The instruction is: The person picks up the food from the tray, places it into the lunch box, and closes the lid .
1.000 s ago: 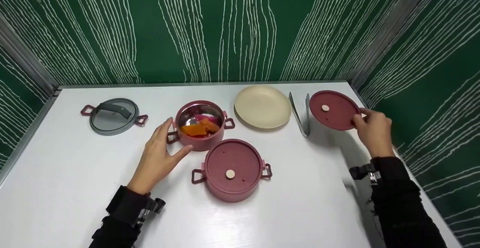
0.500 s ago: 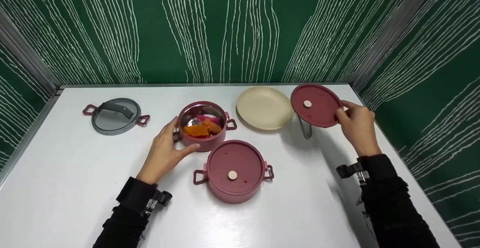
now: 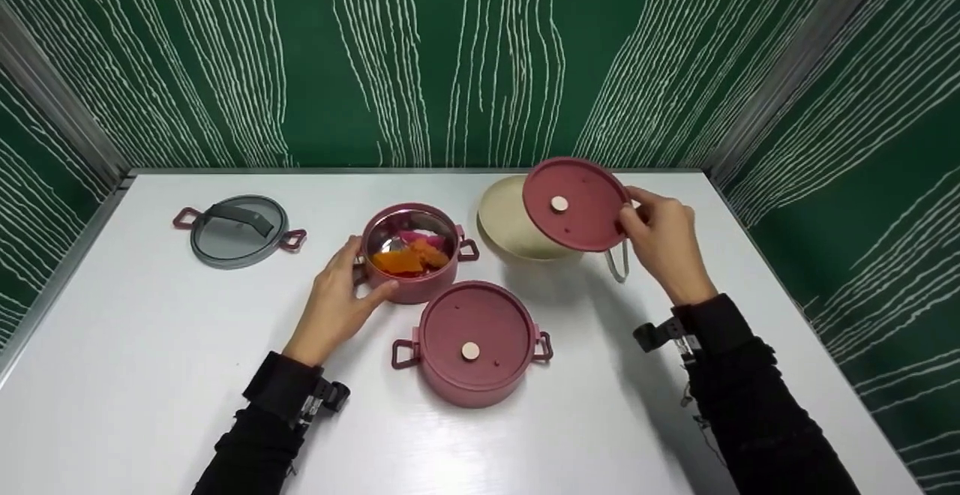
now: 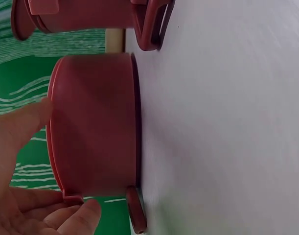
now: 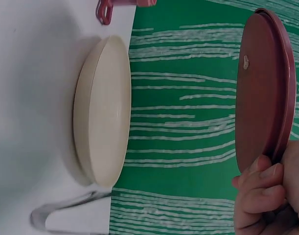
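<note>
A maroon pot [image 3: 420, 287] with a steel inside stands uncovered on the white table, with orange and pink food pieces [image 3: 409, 259] in it. My left hand [image 3: 334, 304] holds its left side, the thumb at the front rim and the fingers by the side handle; in the left wrist view the pot wall [image 4: 95, 122] fills the middle. With finger and thumb my right hand [image 3: 664, 236] pinches the edge of a maroon lid [image 3: 589, 214] with a pale round knob. The lid is held tilted in the air, overlapping the plate in the head view; its underside [image 5: 259, 98] faces the right wrist camera.
A second maroon pot [image 3: 474, 386], lidded, stands in front of the open one. Behind the held lid lie a cream plate [image 3: 502, 217] and metal tongs [image 3: 619, 266], partly hidden. A grey-rimmed glass lid [image 3: 232, 240] with side handles is at the back left.
My right hand has carried the lid leftward from beyond the tongs until it covers part of the plate in view. My left hand has closed in on the open pot's side.
</note>
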Demonstrator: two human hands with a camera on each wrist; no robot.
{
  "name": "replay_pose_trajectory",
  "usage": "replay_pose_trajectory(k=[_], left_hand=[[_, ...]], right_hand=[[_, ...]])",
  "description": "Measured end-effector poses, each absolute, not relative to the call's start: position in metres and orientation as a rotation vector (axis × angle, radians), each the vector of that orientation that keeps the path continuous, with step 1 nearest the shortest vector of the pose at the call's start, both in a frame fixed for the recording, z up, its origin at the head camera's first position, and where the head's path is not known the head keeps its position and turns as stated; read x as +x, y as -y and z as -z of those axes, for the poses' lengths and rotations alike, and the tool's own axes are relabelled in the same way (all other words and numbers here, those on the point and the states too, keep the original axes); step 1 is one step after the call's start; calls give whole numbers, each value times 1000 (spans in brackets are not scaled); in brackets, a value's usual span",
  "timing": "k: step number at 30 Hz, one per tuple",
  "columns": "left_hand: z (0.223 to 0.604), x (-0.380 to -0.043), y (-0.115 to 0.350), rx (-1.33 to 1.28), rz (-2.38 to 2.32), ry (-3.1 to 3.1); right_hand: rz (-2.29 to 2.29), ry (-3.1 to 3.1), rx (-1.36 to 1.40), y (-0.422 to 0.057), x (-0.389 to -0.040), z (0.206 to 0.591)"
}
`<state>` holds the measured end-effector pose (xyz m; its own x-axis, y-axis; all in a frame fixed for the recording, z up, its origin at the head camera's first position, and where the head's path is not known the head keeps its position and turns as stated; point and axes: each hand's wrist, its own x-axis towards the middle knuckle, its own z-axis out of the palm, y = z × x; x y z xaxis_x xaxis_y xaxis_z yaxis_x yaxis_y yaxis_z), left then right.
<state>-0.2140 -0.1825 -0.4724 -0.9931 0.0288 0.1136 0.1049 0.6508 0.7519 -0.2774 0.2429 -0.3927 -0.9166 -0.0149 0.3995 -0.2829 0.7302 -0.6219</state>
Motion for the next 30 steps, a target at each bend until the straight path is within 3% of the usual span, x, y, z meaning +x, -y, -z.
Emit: replay_pose_trajectory(k=[30], left_hand=[[478, -218, 183, -142, 1305, 2672]], right_hand=[[-946, 2704, 591, -116, -314, 387]])
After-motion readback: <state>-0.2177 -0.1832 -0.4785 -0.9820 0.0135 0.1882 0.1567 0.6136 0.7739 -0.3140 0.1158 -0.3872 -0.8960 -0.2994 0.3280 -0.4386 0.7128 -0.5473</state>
